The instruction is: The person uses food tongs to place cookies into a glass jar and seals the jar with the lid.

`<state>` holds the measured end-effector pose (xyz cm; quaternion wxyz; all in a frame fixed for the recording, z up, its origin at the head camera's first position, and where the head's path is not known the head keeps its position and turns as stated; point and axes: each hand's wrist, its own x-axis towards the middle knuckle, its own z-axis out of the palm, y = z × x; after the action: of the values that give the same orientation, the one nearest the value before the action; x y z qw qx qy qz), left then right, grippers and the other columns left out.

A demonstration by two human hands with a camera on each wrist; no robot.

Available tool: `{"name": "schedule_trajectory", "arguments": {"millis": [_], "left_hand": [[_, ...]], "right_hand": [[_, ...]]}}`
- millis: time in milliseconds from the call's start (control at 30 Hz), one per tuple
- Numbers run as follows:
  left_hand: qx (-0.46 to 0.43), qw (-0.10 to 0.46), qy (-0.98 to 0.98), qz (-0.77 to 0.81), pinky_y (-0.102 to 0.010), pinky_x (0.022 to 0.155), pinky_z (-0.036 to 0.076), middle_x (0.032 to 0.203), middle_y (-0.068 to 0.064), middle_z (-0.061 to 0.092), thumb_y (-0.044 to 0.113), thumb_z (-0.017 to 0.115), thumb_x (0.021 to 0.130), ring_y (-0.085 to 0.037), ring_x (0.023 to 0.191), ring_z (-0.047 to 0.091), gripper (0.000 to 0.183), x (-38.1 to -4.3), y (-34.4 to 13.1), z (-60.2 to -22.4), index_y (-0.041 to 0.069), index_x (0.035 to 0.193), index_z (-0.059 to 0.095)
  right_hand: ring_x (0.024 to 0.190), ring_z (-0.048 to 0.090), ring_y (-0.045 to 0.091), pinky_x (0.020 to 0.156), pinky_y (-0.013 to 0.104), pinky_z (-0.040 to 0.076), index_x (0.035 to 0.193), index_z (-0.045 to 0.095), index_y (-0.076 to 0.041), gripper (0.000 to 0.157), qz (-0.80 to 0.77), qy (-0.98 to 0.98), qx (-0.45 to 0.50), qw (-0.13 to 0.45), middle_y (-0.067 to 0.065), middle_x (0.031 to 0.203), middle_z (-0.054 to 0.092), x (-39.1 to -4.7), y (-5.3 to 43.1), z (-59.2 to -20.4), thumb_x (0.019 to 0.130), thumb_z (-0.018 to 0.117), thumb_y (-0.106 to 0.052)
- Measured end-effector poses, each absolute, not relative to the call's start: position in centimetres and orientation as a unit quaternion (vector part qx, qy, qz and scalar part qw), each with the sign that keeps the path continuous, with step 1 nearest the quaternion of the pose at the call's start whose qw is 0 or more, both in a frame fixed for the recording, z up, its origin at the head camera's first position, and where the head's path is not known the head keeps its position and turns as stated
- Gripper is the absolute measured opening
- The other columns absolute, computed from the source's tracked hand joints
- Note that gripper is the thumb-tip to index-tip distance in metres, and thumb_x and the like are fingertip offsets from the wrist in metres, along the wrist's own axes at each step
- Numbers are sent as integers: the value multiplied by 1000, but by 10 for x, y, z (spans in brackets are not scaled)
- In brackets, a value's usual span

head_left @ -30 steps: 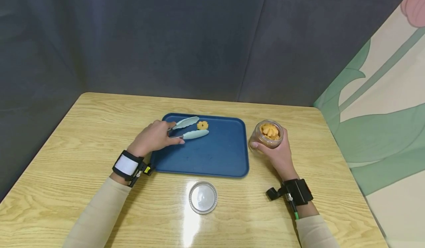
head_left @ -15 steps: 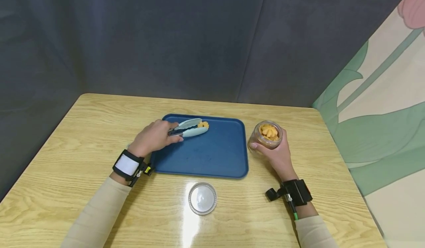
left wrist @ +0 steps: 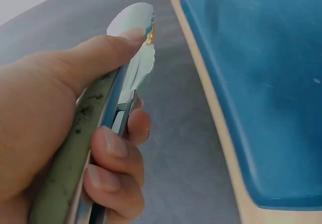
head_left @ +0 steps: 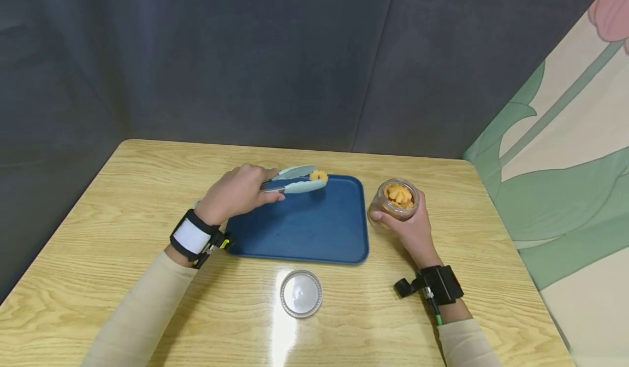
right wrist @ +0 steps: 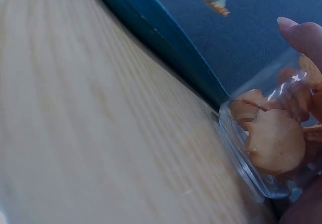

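Observation:
My left hand (head_left: 241,192) grips a pair of tongs (head_left: 304,185) with pale green scalloped tips, thumb on one arm and fingers curled round the other. Between the tips is a flower-shaped cookie (head_left: 319,177), raised over the far part of the blue tray (head_left: 314,236). In the left wrist view only a sliver of the cookie (left wrist: 151,34) shows between the tips. My right hand (head_left: 410,228) holds a clear jar (head_left: 393,208) filled with cookies (right wrist: 276,141), standing on the table beside the tray's right edge. The jar's mouth is uncovered, with a cookie (head_left: 399,194) on top.
A round clear lid (head_left: 301,294) lies on the wooden table (head_left: 221,312) in front of the tray. Dark cloth (head_left: 245,61) hangs behind the table's far edge, and a patterned curtain (head_left: 580,192) is at the right.
The tongs closed on the cookie, and my left hand has lifted it off the tray, moving up and to the right. My right hand and the jar stayed in place.

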<state>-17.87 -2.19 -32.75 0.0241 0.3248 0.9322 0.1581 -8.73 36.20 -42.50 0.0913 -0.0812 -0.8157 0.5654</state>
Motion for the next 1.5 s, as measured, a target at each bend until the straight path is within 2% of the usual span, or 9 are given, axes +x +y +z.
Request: {"name": "schedule_trajectory", "arguments": {"millis": [100, 333, 433, 567, 733, 867, 1067, 1367, 1500], "left_hand": [[341, 7, 928, 150, -27, 53, 30, 68, 3, 45, 43, 76, 97, -12, 57, 46, 55, -178, -15, -318, 9, 139, 67], [384, -24, 915, 119, -27, 52, 31, 69, 3, 47, 43, 76, 97, -12, 58, 50, 33, -180, 9, -291, 15, 112, 70], [402, -32, 908, 113, -28, 51, 32, 69, 2, 51, 44, 76, 97, -12, 59, 54, 35, -179, 21, -281, 16, 116, 72], [413, -38, 905, 99, -28, 51, 36, 71, 1, 55, 47, 76, 96, -13, 62, 59, 49, -176, 38, -270, 18, 135, 70], [416, -47, 906, 66, -29, 53, 43, 85, 0, 65, 52, 74, 96, -13, 69, 62, 62, -167, 59, -263, 21, 148, 62], [431, -83, 898, 32, -26, 54, 46, 95, 0, 69, 54, 74, 96, -12, 68, 61, 63, -159, 73, -263, 20, 147, 62], [452, -106, 886, -8, -24, 56, 44, 97, 1, 70, 53, 72, 97, -9, 69, 58, 58, -150, 92, -264, 19, 143, 64], [471, -85, 878, 12, -24, 54, 38, 90, 2, 66, 52, 72, 97, -10, 67, 56, 52, -155, 107, -266, 20, 137, 68], [470, -56, 880, 30, -25, 54, 36, 87, 2, 62, 53, 72, 97, -11, 67, 55, 51, -160, 108, -267, 20, 136, 68]], "right_hand": [[143, 46, 18, 116, 44, 37, 160, 28, -29, 98, 565, -816, -82, 90, 3, 155, 45, -87, 362, -426, 85, 90, -28], [143, 46, 19, 116, 44, 37, 160, 28, -28, 98, 562, -817, -87, 90, 4, 155, 46, -87, 361, -425, 85, 90, -30], [142, 46, 18, 116, 41, 37, 160, 28, -27, 98, 561, -818, -90, 92, 4, 155, 46, -88, 360, -425, 84, 91, -29], [141, 46, 17, 116, 40, 37, 160, 28, -27, 99, 561, -817, -90, 95, 4, 155, 46, -89, 360, -425, 84, 91, -28], [141, 46, 17, 115, 39, 37, 160, 28, -27, 98, 565, -815, -88, 93, 4, 155, 46, -89, 360, -426, 84, 91, -28], [144, 45, 19, 117, 39, 37, 161, 26, -27, 100, 566, -815, -85, 92, 4, 157, 45, -90, 359, -427, 85, 91, -28], [141, 46, 17, 116, 37, 37, 160, 26, -27, 97, 576, -808, -77, 94, 2, 155, 45, -93, 357, -427, 86, 89, -27], [134, 49, 12, 108, 23, 40, 158, 28, -26, 93, 587, -801, -72, 97, 1, 151, 47, -94, 355, -430, 87, 89, -25], [135, 49, 11, 107, 21, 41, 159, 27, -28, 95, 590, -799, -71, 94, 1, 152, 47, -95, 354, -432, 87, 88, -25]]}}
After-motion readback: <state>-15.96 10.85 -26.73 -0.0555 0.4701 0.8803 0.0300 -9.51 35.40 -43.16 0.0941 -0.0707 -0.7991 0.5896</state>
